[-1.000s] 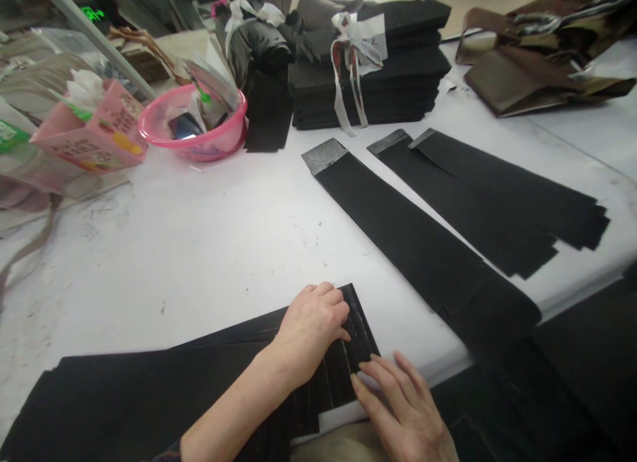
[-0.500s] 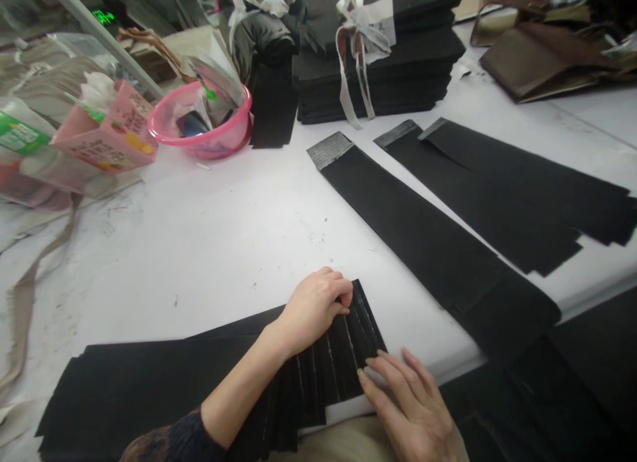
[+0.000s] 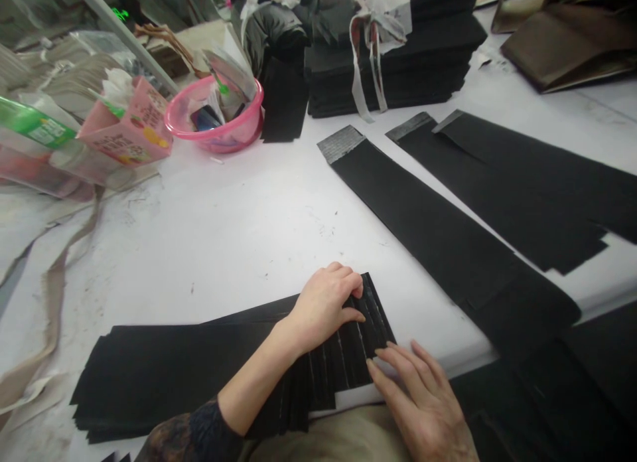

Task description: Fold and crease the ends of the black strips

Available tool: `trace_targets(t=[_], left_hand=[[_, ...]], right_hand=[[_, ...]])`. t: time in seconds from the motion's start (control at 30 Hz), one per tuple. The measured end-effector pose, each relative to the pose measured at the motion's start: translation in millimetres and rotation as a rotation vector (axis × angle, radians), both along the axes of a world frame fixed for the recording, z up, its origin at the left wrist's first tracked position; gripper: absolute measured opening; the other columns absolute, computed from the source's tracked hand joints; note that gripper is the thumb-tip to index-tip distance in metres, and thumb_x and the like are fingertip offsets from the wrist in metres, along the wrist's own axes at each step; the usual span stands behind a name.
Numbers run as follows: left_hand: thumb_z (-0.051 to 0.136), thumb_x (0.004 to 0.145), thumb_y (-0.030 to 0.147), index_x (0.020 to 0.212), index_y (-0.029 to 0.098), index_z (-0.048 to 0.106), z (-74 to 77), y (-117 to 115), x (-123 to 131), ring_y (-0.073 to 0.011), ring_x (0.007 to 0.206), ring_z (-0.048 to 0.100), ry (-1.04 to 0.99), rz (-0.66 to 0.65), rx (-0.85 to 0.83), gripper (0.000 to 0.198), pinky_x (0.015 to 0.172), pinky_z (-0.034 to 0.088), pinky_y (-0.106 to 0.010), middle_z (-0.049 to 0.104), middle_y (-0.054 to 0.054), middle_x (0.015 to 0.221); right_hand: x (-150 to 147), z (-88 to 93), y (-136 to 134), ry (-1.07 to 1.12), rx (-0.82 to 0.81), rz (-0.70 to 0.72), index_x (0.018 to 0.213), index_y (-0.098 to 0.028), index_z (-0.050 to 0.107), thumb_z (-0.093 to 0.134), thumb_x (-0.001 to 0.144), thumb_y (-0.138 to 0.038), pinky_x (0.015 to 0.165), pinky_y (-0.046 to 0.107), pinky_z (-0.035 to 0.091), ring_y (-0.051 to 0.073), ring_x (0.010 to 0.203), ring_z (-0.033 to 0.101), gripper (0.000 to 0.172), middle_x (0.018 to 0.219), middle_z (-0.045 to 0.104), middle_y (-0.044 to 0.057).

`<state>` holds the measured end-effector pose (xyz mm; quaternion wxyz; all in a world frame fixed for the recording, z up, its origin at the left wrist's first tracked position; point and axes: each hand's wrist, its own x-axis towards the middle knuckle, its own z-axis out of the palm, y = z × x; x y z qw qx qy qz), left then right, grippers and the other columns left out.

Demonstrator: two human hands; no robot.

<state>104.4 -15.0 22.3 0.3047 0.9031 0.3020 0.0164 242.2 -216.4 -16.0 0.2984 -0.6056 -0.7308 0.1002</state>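
Note:
Several long black strips (image 3: 164,376) lie fanned in an overlapping stack near the table's front edge. Their right ends are stepped, with thin whitish lines across them. My left hand (image 3: 326,306) reaches over this stepped end, fingers bent and the thumb apart from them, resting on the strips. A small gap shows between thumb and fingertips. My right hand (image 3: 418,395) is at the stack's right lower corner with fingers spread, the tips touching or very close to the strip edge. Its palm is turned down and nothing shows in it.
Other black strips (image 3: 438,223) with greyish ends lie to the right, one drooping over the front edge. A tied black stack (image 3: 398,70), a pink basin (image 3: 213,140), a pink box (image 3: 124,137) and a brown folded piece (image 3: 567,47) stand farther back. A beige band (image 3: 54,289) lies left.
The view has shifted, so the table's things appear farther right. My left thumb has moved away from the curled fingers. The right hand stays at the strips' corner.

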Motion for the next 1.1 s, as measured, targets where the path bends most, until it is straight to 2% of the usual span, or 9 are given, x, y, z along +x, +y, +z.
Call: trace_targets(t=[0.17,0.47,0.57,0.63,0.67,0.77,0.83,1.0,1.1], left_hand=[[0.076,0.079,0.016,0.079,0.020,0.057,-2.4,7.0,0.5,-0.0190,0.088,0.053,-0.051,0.006,-0.061,0.020,0.076,0.043,-0.029,0.061,0.002,0.082],[0.058,0.085,0.002,0.081,0.019,0.059,-5.1,14.0,-4.7,-0.0179,0.089,0.053,-0.158,0.100,-0.128,0.018,0.079,0.045,-0.029,0.061,0.001,0.084],[0.057,0.088,0.005,0.087,0.020,0.062,-4.7,16.1,-10.9,-0.0172,0.091,0.054,-0.213,0.115,-0.171,0.016,0.083,0.045,-0.030,0.062,0.001,0.088],[0.064,0.089,0.015,0.094,0.020,0.062,-3.5,12.0,-13.7,-0.0176,0.095,0.054,-0.229,0.107,-0.172,0.008,0.087,0.045,-0.031,0.063,0.000,0.093],[0.071,0.085,0.023,0.099,0.021,0.062,-2.9,8.2,-14.2,-0.0189,0.098,0.053,-0.219,0.101,-0.156,0.016,0.088,0.045,-0.033,0.062,-0.001,0.098],[0.088,0.062,0.043,0.111,0.022,0.058,-2.2,-5.4,-11.9,-0.0249,0.105,0.050,-0.128,0.106,-0.057,0.061,0.090,0.046,-0.039,0.058,-0.004,0.111],[0.091,0.056,0.043,0.113,0.023,0.057,-3.0,-11.3,-8.7,-0.0268,0.106,0.048,-0.070,0.121,0.001,0.070,0.089,0.047,-0.041,0.055,-0.004,0.113],[0.082,0.074,0.025,0.105,0.023,0.057,-4.8,-8.0,-5.0,-0.0236,0.103,0.050,-0.057,0.114,0.021,0.039,0.086,0.048,-0.038,0.056,-0.002,0.107],[0.076,0.080,0.020,0.103,0.023,0.058,-5.1,-5.1,-6.6,-0.0225,0.103,0.050,-0.082,0.101,0.014,0.029,0.086,0.048,-0.037,0.057,-0.001,0.105]], right_hand=[[-0.5,-1.9,-0.6,0.010,-0.020,-0.007,0.117,-0.022,0.068,0.034,0.102,-0.012,0.109,0.047,0.032,0.022,0.121,0.054,0.039,0.120,0.065,0.008],[-0.1,-0.7,-1.0,0.012,-0.014,-0.003,0.117,-0.020,0.068,0.033,0.102,-0.013,0.110,0.047,0.030,0.022,0.121,0.053,0.038,0.121,0.064,0.009],[-0.5,-0.1,-0.9,0.014,-0.003,0.002,0.117,-0.019,0.068,0.035,0.102,-0.013,0.110,0.047,0.031,0.022,0.120,0.053,0.037,0.120,0.064,0.009],[-0.9,0.0,-0.9,0.013,0.005,-0.007,0.115,-0.020,0.068,0.035,0.102,-0.012,0.110,0.047,0.031,0.022,0.119,0.054,0.037,0.119,0.064,0.008],[-1.0,0.1,-0.7,0.010,0.011,-0.011,0.115,-0.020,0.069,0.035,0.102,-0.012,0.110,0.047,0.031,0.022,0.119,0.054,0.037,0.119,0.064,0.008],[-0.4,1.1,0.4,-0.012,0.017,-0.019,0.114,-0.021,0.069,0.037,0.101,-0.012,0.110,0.047,0.032,0.022,0.118,0.054,0.035,0.118,0.064,0.008],[0.6,1.6,1.4,-0.034,0.015,-0.009,0.115,-0.021,0.068,0.038,0.101,-0.012,0.110,0.047,0.032,0.022,0.119,0.054,0.035,0.118,0.065,0.007],[2.5,0.4,0.8,-0.059,0.010,0.016,0.116,-0.021,0.067,0.040,0.100,-0.010,0.110,0.046,0.033,0.023,0.121,0.053,0.033,0.120,0.064,0.007],[4.0,3.2,-2.0,-0.005,0.022,0.031,0.113,-0.020,0.068,0.044,0.097,-0.008,0.108,0.048,0.034,0.024,0.120,0.053,0.031,0.117,0.065,0.007]])
